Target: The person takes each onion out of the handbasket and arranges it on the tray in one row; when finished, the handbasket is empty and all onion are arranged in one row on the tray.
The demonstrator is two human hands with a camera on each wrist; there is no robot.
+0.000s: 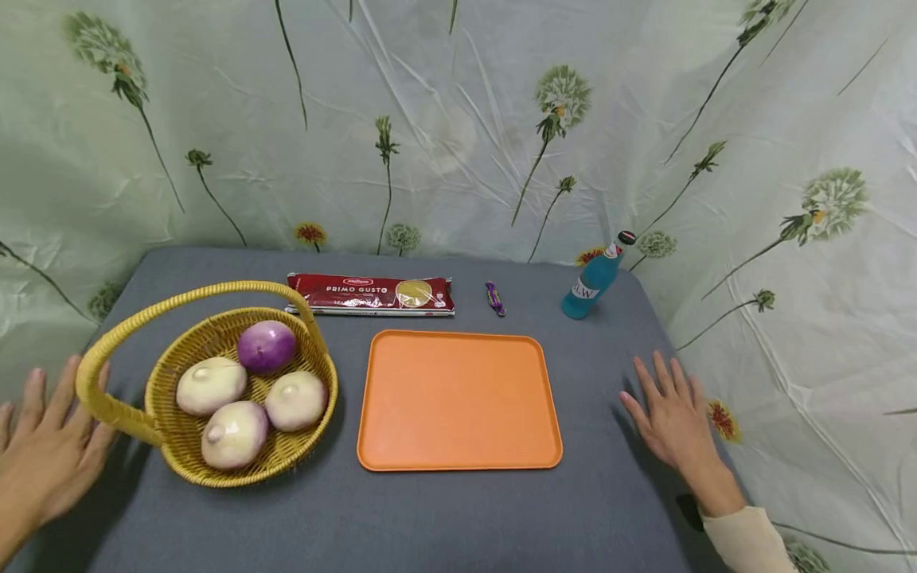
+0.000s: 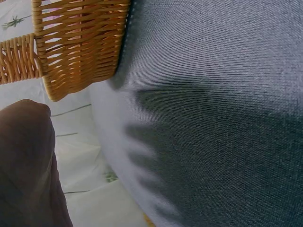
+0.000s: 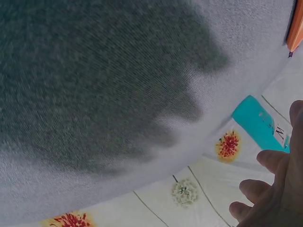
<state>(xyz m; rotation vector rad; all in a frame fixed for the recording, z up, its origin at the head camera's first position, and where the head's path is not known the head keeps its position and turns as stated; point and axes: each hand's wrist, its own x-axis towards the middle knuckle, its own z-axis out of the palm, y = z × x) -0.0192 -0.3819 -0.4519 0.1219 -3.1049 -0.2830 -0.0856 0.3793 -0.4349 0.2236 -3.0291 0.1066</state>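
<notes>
My left hand (image 1: 53, 450), fingers spread and straight, holds nothing beside a yellow wicker basket (image 1: 197, 342) with a tall arched handle. Inside the basket lie one purple onion (image 1: 267, 348) and three pale onions (image 1: 235, 434) tinged with purple. In the left wrist view, part of that hand (image 2: 26, 165) shows below the basket's woven side (image 2: 85, 52), and a finger shadow falls on the cloth. Over the table's right edge, my right hand (image 1: 673, 418) is also empty with extended fingers. A flat orange tray (image 1: 458, 402) with nothing on it sits between the hands.
Behind the tray lie a red packet (image 1: 368, 294) marked "Primo Gusto" and a small purple wrapped candy (image 1: 495, 298). A blue bottle (image 1: 591, 282) with a dark cap stands at the back right. Grey cloth (image 1: 444, 517) covers the table; a flower-printed curtain (image 1: 458, 159) hangs around it.
</notes>
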